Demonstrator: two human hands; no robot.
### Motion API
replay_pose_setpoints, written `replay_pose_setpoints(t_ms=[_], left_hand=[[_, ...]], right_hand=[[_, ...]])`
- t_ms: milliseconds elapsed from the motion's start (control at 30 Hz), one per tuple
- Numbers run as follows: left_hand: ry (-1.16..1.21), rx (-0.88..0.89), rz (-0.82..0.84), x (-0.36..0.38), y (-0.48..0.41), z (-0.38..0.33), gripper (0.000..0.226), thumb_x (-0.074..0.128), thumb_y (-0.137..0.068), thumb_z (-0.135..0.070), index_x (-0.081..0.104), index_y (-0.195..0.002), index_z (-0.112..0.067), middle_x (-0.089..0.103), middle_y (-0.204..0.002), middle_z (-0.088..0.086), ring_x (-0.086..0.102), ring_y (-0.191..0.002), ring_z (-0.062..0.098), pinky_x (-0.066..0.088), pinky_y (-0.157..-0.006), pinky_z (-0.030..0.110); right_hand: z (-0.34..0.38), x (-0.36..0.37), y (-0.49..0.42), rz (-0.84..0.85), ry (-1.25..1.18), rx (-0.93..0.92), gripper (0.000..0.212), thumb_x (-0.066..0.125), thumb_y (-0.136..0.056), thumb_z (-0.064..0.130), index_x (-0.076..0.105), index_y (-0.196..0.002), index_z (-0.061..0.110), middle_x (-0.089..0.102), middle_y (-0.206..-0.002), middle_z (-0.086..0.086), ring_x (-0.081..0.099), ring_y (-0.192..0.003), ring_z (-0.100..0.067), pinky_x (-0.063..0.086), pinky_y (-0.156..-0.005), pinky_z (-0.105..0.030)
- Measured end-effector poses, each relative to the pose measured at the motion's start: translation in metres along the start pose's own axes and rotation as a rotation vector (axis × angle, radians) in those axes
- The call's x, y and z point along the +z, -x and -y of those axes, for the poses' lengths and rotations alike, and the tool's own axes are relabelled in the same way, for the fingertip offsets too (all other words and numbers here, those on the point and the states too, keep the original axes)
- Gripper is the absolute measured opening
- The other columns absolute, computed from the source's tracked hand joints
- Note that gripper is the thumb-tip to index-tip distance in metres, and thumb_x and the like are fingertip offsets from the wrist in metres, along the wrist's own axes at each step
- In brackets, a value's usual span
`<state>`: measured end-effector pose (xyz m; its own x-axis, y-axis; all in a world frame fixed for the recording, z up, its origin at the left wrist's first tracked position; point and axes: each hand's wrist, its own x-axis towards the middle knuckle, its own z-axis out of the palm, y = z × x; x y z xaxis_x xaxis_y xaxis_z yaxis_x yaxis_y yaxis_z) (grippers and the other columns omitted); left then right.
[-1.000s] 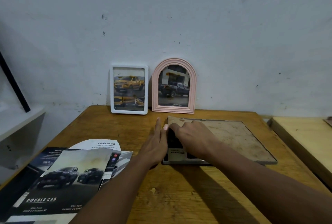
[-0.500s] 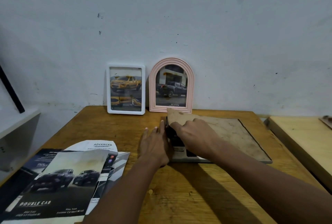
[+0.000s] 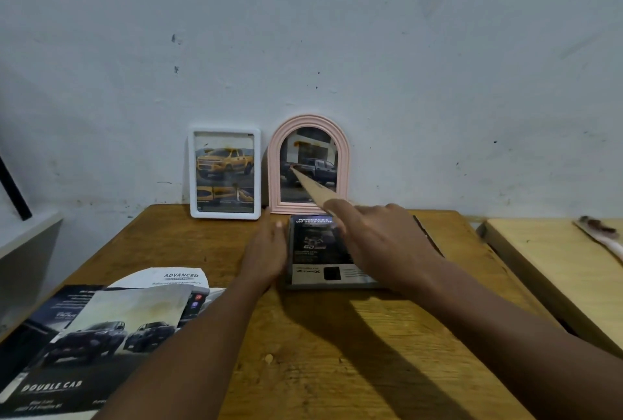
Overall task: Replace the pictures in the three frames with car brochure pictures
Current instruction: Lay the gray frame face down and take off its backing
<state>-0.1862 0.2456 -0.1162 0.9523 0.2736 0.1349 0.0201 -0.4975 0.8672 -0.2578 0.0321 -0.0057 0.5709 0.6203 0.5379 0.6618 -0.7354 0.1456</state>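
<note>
Third frame lies flat near the table's far edge, just in front of the pink frame, with a brochure picture showing inside. Right grip holds the backing board, tilted steeply up over the frame. Left grip, fingers straight, rests against the frame's left side, holding nothing. My read: square the picture in its recess first, then lower the board low edge first, left side braced so nothing creeps.

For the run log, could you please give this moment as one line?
right hand: holds backing tilted up | left hand: flat beside third frame | page inside | white frame, pink frame: car pictures
</note>
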Motion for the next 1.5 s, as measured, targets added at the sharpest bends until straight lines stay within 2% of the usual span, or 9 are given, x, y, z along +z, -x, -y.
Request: replay_pose_setpoints(t_ms=[100,200,367,633,733,833,1000,1233,1500], left_hand=[[0.643,-0.205,-0.005,-0.016,0.01,-0.032,0.079,0.037,-0.086,-0.084,0.027,-0.153,-0.044,0.048,-0.147,0.007,0.051,-0.13,0.04,0.046,-0.104,0.059],[0.882,-0.263,0.177,-0.029,0.024,-0.061,0.057,0.059,-0.094,-0.057,0.037,-0.142,-0.034,0.056,-0.131,0.011,0.062,-0.115,0.04,0.057,-0.091,0.058],[0.632,-0.217,0.056,-0.028,0.042,-0.056,0.086,0.054,-0.097,0.009,0.017,-0.159,-0.037,0.048,-0.152,0.008,0.062,-0.118,0.025,0.062,-0.082,0.046],[0.499,-0.06,0.033,-0.06,0.067,-0.047,0.083,0.054,-0.097,0.011,0.026,-0.159,-0.036,0.044,-0.157,-0.003,0.057,-0.125,0.02,0.061,-0.08,0.034],[0.413,-0.023,0.026,-0.065,0.082,-0.042,0.08,0.056,-0.097,0.01,0.031,-0.157,-0.037,0.05,-0.153,-0.002,0.062,-0.112,0.006,0.057,-0.093,0.039],[0.262,0.001,0.036,-0.064,0.104,-0.038,0.075,0.055,-0.098,0.008,0.035,-0.155,-0.035,0.057,-0.146,-0.005,0.061,-0.089,-0.007,0.056,-0.077,0.024],[-0.068,0.068,0.139,-0.053,0.142,-0.021,0.067,0.067,-0.095,-0.008,0.041,-0.153,-0.029,0.052,-0.15,-0.004,0.048,-0.136,0.013,0.04,-0.091,0.02],[-0.532,0.22,0.21,-0.046,0.171,-0.006,0.044,0.06,-0.097,-0.041,0.06,-0.139,-0.028,0.061,-0.14,-0.006,0.055,-0.127,0.015,0.047,-0.105,0.037],[-1.188,0.335,0.209,-0.035,0.163,-0.023,0.048,0.038,-0.099,-0.057,0.06,-0.13,-0.029,0.063,-0.132,0.003,0.052,-0.125,0.031,0.04,-0.104,0.05]], right_hand=[[0.01,0.008,0.012,-0.019,-0.048,-0.026,0.046,0.062,-0.095,0.026,0.046,-0.137,0.018,0.073,-0.109,-0.007,0.069,-0.079,-0.022,0.057,-0.062,-0.032],[0.022,0.021,0.017,0.035,-0.081,0.019,0.043,0.05,-0.1,0.037,0.039,-0.141,0.026,0.071,-0.113,0.001,0.068,-0.09,-0.018,0.057,-0.072,-0.032],[0.017,0.028,0.024,0.081,-0.402,0.306,0.042,0.061,-0.092,0.043,0.054,-0.131,0.029,0.07,-0.11,0.009,0.063,-0.097,-0.009,0.054,-0.085,-0.03],[-0.075,0.025,0.074,0.167,-0.561,0.905,0.06,0.065,-0.091,0.042,0.04,-0.141,0.02,0.05,-0.141,-0.005,0.049,-0.109,-0.018,0.044,-0.085,-0.034],[-0.067,0.029,0.095,0.187,-0.604,0.924,0.056,0.069,-0.09,0.036,0.046,-0.137,0.018,0.054,-0.138,-0.003,0.052,-0.118,-0.02,0.045,-0.094,-0.036],[-0.046,0.027,0.11,0.128,-0.549,0.893,0.051,0.07,-0.089,0.031,0.05,-0.135,0.019,0.055,-0.135,-0.001,0.052,-0.12,-0.02,0.044,-0.093,-0.034],[-0.022,0.02,0.141,0.212,-0.399,0.83,0.04,0.067,-0.09,0.038,0.058,-0.126,0.024,0.06,-0.123,0.003,0.053,-0.103,-0.013,0.05,-0.084,-0.032],[-0.003,0.012,0.168,0.337,-0.226,0.775,0.034,0.058,-0.091,0.046,0.06,-0.116,0.024,0.062,-0.113,0.003,0.056,-0.096,-0.016,0.05,-0.077,-0.033],[0.002,0.009,0.163,0.433,-0.087,0.793,0.036,0.049,-0.092,0.057,0.06,-0.118,0.034,0.059,-0.128,0.004,0.043,-0.124,-0.029,0.032,-0.1,-0.049]])
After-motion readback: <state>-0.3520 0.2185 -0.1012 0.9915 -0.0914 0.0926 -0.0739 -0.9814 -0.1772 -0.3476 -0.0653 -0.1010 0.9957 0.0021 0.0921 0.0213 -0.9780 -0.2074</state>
